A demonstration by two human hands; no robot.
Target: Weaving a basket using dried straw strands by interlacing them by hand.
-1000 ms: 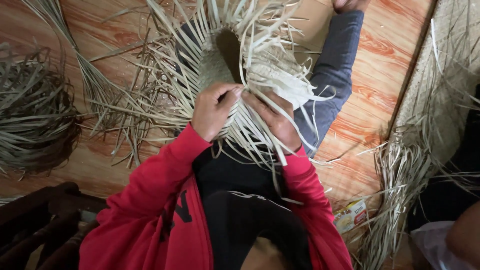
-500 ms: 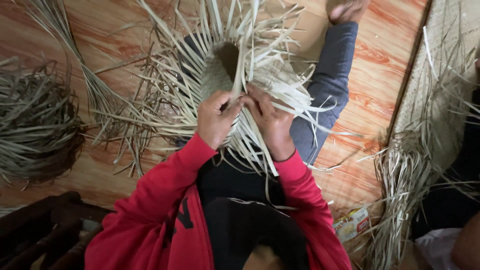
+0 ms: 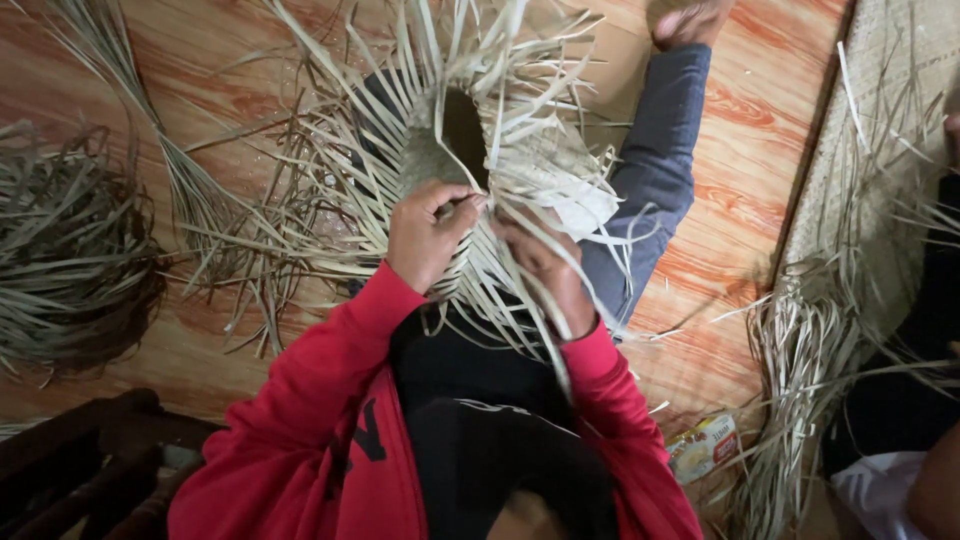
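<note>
Straw-coloured strips make up the weave (image 3: 480,170), a partly woven piece with a dark opening at its centre and loose ends fanning out on all sides. It rests on the person's lap, above the outstretched leg (image 3: 650,180) in blue-grey cloth.

Left hand (image 3: 428,238): fingers curled, thumb and fingertips pinching strips at the near edge of the woven part, just below the opening. The hand is closed on the weave.

Right hand (image 3: 545,268): set just beside the left, partly hidden under crossing strips. Its fingers are bent around strips at the same near edge, gripping the weave. The two hands nearly touch at the fingertips.

Both forearms are covered by red sleeves (image 3: 330,350) that run down to the bottom of the view.

A bare foot (image 3: 690,20) shows at the top edge, at the end of the leg.

The floor (image 3: 730,150) is orange-brown with a wood-grain pattern. Loose strips (image 3: 240,250) lie scattered on it to the left of the weave. Farther left, well apart, sits a bundle (image 3: 70,260) of tangled strips. To the right, another heap (image 3: 800,350) of strips lies at the edge of a woven mat (image 3: 890,120). A small printed packet (image 3: 705,445) lies on the floor near the right sleeve. Dark wooden furniture (image 3: 80,460) occupies the lower left corner.
</note>
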